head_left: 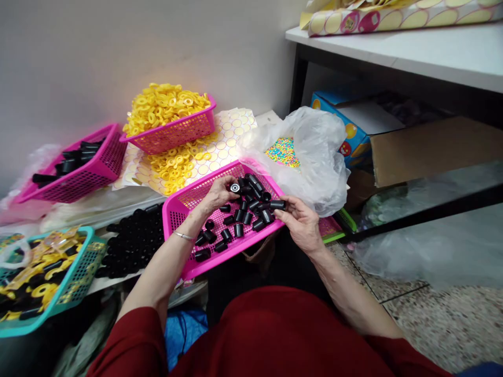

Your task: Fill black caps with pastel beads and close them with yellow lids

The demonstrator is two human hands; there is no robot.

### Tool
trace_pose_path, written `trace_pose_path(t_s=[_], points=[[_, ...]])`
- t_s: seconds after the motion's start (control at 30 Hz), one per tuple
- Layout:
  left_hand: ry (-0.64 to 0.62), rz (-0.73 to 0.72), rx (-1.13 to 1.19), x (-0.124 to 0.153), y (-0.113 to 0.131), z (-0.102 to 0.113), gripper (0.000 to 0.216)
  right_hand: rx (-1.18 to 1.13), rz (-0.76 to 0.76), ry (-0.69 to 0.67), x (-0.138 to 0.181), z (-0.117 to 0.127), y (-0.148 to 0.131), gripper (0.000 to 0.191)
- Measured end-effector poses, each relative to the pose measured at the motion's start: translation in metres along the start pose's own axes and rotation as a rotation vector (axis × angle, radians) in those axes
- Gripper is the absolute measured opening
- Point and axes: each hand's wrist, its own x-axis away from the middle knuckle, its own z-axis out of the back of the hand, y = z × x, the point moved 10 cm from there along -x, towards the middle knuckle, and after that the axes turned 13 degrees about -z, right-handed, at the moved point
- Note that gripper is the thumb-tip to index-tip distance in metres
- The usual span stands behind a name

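Observation:
A pink plastic basket (pixel 220 257) rests by my lap, with several short black plastic tubes (pixel 238 230) scattered in it. Above its far side, my left hand (pixel 220 193) is closed around a black piece (pixel 234 188) whose round end shows a pale ring. At the basket's right rim, my right hand (pixel 302 222) pinches a black tube (pixel 278 204) between thumb and fingers. Just beyond the basket sits a clear plastic bag (pixel 318 157) holding small multicoloured beads (pixel 283 152).
Yellow ring pieces (pixel 167 107) overfill a second pink basket by the wall. Leftward are another pink basket (pixel 106 162) of black tubes, a black pile (pixel 133 243) and a teal basket (pixel 84 267) of mixed parts. A white table (pixel 412 52) and open cardboard box (pixel 436 149) stand right.

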Motion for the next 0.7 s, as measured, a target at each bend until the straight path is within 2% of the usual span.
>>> trace_pose_path(t_s=[0.07,0.17,0.27,0.33,0.4,0.5,0.7], points=[[-0.004,0.004,0.138,0.003,0.006,-0.007,0.036,-0.002,-0.010,-0.011,-0.001,-0.003,0.000,0.037],[0.126,0.056,0.406,0.005,0.006,-0.005,0.040,-0.017,-0.024,-0.027,-0.001,-0.005,-0.001,0.036],[0.257,0.233,0.627,0.011,-0.009,-0.002,0.024,-0.031,-0.029,-0.029,-0.001,-0.004,-0.001,0.036],[0.282,0.347,0.693,0.018,-0.017,-0.003,0.008,-0.035,-0.029,-0.032,0.000,-0.003,-0.001,0.036],[0.295,0.407,0.726,0.025,-0.018,-0.004,0.005,-0.016,-0.021,-0.042,-0.001,-0.007,-0.002,0.036],[0.288,0.381,0.773,0.032,-0.007,-0.011,0.009,0.047,0.013,-0.070,-0.003,-0.020,-0.007,0.037],[0.161,0.260,0.748,0.042,0.031,-0.035,0.011,0.119,0.079,-0.077,-0.012,-0.039,-0.014,0.038]])
